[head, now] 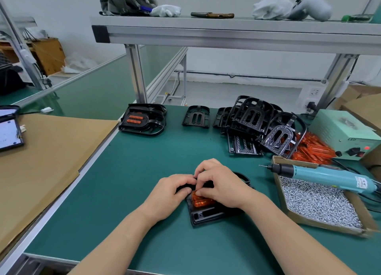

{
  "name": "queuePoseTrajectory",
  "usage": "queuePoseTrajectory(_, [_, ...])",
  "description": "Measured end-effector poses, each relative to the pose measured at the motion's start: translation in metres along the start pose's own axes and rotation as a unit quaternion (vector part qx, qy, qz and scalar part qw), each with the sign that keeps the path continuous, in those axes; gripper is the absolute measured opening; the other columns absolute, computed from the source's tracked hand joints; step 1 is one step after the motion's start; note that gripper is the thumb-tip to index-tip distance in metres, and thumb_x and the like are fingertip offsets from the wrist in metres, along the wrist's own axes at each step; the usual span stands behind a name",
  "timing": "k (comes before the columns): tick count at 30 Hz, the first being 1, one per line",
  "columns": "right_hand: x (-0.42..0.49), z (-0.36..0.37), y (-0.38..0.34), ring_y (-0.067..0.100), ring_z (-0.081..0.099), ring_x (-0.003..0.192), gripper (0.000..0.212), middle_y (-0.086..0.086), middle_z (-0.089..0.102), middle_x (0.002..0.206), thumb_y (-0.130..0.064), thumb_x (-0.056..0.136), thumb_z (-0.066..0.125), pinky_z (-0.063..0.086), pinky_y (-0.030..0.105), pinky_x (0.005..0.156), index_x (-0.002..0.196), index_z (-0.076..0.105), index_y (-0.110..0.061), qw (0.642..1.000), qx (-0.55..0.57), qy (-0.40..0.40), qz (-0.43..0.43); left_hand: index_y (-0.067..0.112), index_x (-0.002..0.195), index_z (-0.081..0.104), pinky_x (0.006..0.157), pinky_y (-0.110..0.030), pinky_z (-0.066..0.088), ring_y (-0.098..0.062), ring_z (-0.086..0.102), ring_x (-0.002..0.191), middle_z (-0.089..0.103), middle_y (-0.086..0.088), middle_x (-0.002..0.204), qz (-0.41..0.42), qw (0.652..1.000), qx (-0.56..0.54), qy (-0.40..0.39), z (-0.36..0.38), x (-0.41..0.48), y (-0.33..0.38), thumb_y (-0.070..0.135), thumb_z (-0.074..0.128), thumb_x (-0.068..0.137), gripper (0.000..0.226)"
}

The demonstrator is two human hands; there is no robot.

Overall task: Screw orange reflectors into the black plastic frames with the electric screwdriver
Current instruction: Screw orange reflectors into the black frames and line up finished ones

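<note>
Green tabletop (123,171): left hand (171,194) grips black frame (206,216), right hand (222,184) pinches orange reflector (201,201); electric screwdriver (321,174) lies at two o'clock, nearer the right.

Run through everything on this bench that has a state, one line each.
left hand: grips the black frame
right hand: fingers pinch the orange reflector
orange reflector: held on the frame
black frame: flat on the mat
electric screwdriver: unheld, across the screw box
screw box: open, full of screws
power supply: red lamp lit
far-left frames: reflectors fitted
frame pile: no reflectors
</note>
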State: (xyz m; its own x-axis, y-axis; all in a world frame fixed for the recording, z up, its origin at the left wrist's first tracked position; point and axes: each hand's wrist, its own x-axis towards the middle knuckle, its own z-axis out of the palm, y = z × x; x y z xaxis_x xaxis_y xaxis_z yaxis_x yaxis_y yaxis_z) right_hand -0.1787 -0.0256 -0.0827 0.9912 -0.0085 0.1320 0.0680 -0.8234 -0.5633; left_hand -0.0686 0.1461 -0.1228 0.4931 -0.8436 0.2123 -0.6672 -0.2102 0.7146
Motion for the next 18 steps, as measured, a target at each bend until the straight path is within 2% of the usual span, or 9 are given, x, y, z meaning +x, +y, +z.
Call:
queuePoseTrajectory(3, [0.0, 0.005, -0.004, 0.007, 0.04, 0.109, 0.012, -0.01, 0.053, 0.104, -0.022, 0.086, 0.075, 0.042, 0.033, 0.095, 0.077, 0.068, -0.019, 0.999, -0.051, 0.003, 0.0, 0.026, 0.112, 0.074, 0.1, -0.02, 0.044, 0.006, 0.058, 0.111, 0.067, 0.029, 0.112, 0.004, 1.0, -0.004, 0.001, -0.001, 0.0, 0.002, 0.004, 0.063, 0.091, 0.032])
queuePoseTrajectory(5, [-0.001, 0.008, -0.004, 0.007, 0.039, 0.109, 0.015, -0.012, 0.051, 0.105, -0.025, 0.089, 0.073, 0.043, 0.035, 0.095, 0.077, 0.063, -0.021, 0.998, -0.054, 0.013, 0.016, 0.027, 0.114, 0.072, 0.102, -0.02, 0.043, 0.005, 0.057, 0.114, 0.067, 0.026, 0.117, 0.007, 1.0, -0.006, -0.005, -0.002, 0.0, 0.004, 0.009, 0.06, 0.093, 0.031])
queuePoseTrajectory(9, [-0.005, 0.011, -0.003, 0.006, 0.037, 0.107, 0.014, -0.011, 0.05, 0.107, -0.023, 0.09, 0.071, 0.039, 0.034, 0.101, 0.08, 0.062, -0.025, 0.999, -0.021, 0.025, 0.038, 0.027, 0.12, 0.067, 0.103, -0.014, 0.036, 0.005, 0.051, 0.118, 0.062, 0.027, 0.124, 0.031, 0.999, 0.005, -0.037, 0.001, -0.003, 0.009, 0.025, 0.054, 0.094, 0.029])
queuePoseTrajectory(12, [-0.009, -0.001, 0.0, 0.008, 0.036, 0.121, 0.002, -0.009, 0.051, 0.12, -0.024, 0.091, 0.07, 0.031, 0.03, 0.109, 0.092, 0.072, -0.025, 0.999, -0.016, 0.011, 0.037, 0.028, 0.121, 0.065, 0.107, -0.019, 0.036, 0.005, 0.049, 0.122, 0.057, 0.03, 0.126, 0.011, 0.999, -0.006, -0.046, -0.001, -0.001, 0.007, 0.016, 0.061, 0.096, 0.028])
queuePoseTrajectory(14, [-0.016, -0.019, 0.008, 0.008, 0.032, 0.13, 0.013, -0.008, 0.049, 0.131, -0.026, 0.089, 0.072, 0.025, 0.025, 0.112, 0.101, 0.074, -0.03, 0.998, -0.017, -0.006, 0.058, 0.027, 0.124, 0.063, 0.11, -0.025, 0.036, 0.004, 0.048, 0.124, 0.055, 0.026, 0.129, -0.001, 0.999, 0.006, -0.049, -0.002, -0.001, 0.006, 0.016, 0.064, 0.094, 0.032])
queuePoseTrajectory(18, [-0.031, -0.047, 0.017, 0.004, 0.031, 0.132, 0.022, -0.012, 0.047, 0.136, -0.025, 0.084, 0.075, 0.023, 0.02, 0.103, 0.101, 0.07, -0.037, 0.992, -0.041, -0.059, 0.103, 0.034, 0.132, 0.053, 0.108, -0.03, 0.04, 0.001, 0.051, 0.124, 0.058, 0.023, 0.129, -0.015, 0.999, -0.007, -0.047, -0.001, -0.004, 0.006, 0.021, 0.063, 0.093, 0.043])
